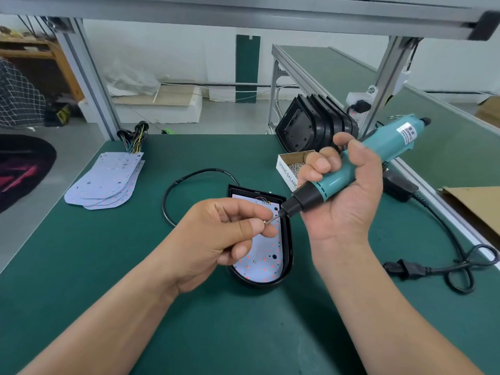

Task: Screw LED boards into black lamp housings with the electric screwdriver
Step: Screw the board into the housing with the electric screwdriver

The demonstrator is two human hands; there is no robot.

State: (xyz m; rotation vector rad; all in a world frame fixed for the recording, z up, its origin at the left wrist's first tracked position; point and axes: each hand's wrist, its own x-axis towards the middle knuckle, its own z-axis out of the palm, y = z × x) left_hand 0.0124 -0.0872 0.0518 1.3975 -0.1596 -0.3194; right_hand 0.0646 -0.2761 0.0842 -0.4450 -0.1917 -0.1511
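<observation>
A black lamp housing (287, 239) lies on the green mat with a white LED board (263, 259) seated inside it. My left hand (224, 236) hovers over the board and pinches a small screw (264, 221) between thumb and forefinger. My right hand (343, 196) grips the teal electric screwdriver (378, 152), tilted down to the left. Its bit tip touches the screw held by my left hand. Much of the board's left side is hidden under my left hand.
A stack of spare LED boards (108, 182) with coloured wires lies at the left. Several black housings (313, 123) stand at the back right beside a cardboard box of screws (290, 166). A black power cable (438, 269) loops at the right. Aluminium frame posts (89, 85) flank the bench.
</observation>
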